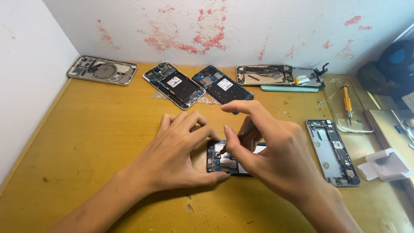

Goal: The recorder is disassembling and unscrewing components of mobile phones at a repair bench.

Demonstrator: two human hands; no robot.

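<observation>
Under both palms, the opened phone [224, 159] lies crosswise on the table [86, 138]. My left hand [177, 151] clamps its left end. My right hand [267, 151], nearer its middle, pinches a thin tool [246, 130].

A single head-worn camera looks down and forward over the table [86, 142] from the near edge, close above the hands. It faces the far edge, where the table meets the back wall [258, 26], and takes in the far left corner beside the side wall [26, 77]. The right edge falls partly outside the frame.
</observation>
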